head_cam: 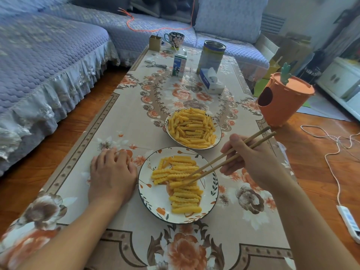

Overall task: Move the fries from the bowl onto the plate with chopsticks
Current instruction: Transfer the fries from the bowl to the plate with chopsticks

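Nearest me sits one round plate point(155, 199), white with orange flowers and a dark rim, on the flowered cloth of the counter point(124, 223). On it lie crinkle-cut yellow fries point(180, 182), too many and too overlapped to count surely, laid mostly crosswise in rows. My right hand point(251, 160) grips two plain wooden chopsticks point(224, 159), fingers curled round them, and their tips pinch one fry near the middle of the plate. My left hand point(112, 174) rests flat on the cloth just left of the plate, fingers relaxed, holding nothing.

Just beyond the plate stands one bowl point(218, 133), white-rimmed and heaped with more ridged fries. Farther on lie one tissue pack point(211, 80), one small milk carton point(179, 65) with printing I cannot read, and one tall metal can point(212, 55). At the far end stand one flowered mug point(175, 39) and one small tan box point(155, 43). An orange bin point(282, 98) stands on the floor to the right.
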{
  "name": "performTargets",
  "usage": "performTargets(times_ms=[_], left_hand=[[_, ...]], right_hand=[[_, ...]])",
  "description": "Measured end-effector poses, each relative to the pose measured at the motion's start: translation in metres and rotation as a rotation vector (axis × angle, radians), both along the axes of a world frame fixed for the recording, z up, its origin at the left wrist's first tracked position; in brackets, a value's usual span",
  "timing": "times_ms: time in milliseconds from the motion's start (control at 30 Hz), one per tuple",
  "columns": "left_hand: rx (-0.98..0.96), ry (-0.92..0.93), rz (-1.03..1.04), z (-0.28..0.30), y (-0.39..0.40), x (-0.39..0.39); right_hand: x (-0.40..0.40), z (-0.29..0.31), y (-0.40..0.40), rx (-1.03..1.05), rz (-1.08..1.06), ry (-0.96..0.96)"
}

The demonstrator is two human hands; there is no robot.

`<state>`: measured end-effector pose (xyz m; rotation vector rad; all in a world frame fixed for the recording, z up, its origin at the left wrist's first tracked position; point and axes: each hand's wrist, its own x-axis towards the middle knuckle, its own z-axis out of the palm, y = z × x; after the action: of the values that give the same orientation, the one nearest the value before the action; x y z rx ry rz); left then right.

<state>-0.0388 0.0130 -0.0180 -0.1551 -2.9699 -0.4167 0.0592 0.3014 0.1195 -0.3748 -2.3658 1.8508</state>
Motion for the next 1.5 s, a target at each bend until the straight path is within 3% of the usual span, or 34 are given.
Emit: performTargets(times_ms=[767, 1067, 1267, 1500], left_hand=[[-0.003, 0.004, -0.005, 0.001, -0.001, 0.001], [-0.001, 0.014, 0.000, 0.000, 0.000, 0.000], [-0.003, 0.021, -0.001, -0.001, -0.001, -0.001], [-0.006, 0.022, 0.001, -0.002, 0.000, -0.002]], right_hand=[[0.008, 0.005, 0.005, 0.061, -0.046, 0.137], [-0.028, -0.011, 0.017, 0.068, -0.242, 0.277], [-0.050, -0.020, 0.018, 0.220, -0.251, 0.261], [-0.052, -0.019, 0.019, 0.200, -0.236, 0.219]])
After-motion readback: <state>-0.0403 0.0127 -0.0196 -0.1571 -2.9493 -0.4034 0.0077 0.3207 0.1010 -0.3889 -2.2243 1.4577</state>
